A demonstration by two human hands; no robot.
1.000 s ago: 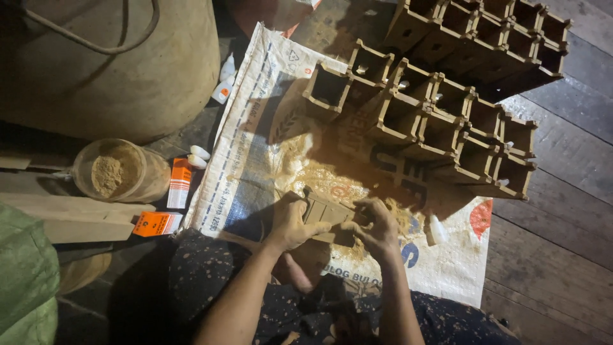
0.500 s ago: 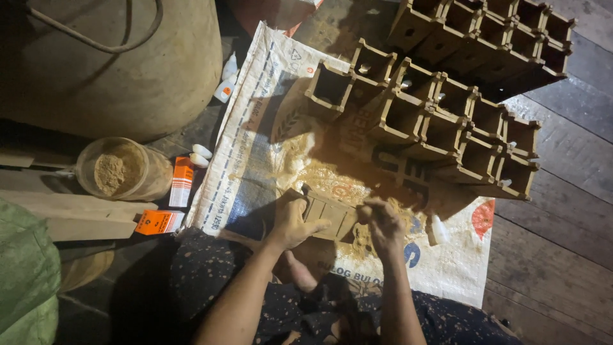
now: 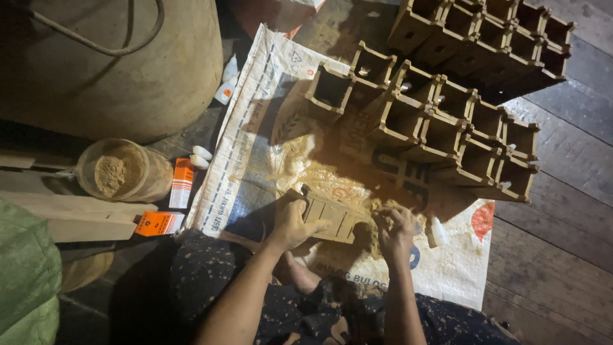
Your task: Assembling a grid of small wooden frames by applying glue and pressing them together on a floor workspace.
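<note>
Wooden slat panel (image 3: 332,217) on the woven sack (image 3: 255,160): left hand (image 3: 290,223) clamps it; right hand (image 3: 394,231) pinches sawdust, fingers curled. Keep panel flat.

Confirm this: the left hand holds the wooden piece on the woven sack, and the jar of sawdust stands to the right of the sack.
Not quite. The head view shows the jar of sawdust to the left of the woven sack, not the right. The left hand does hold the wooden piece.

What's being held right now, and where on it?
The left hand grips a small wooden box by its left end. The right hand is at its right end; a hold there cannot be told.
</note>
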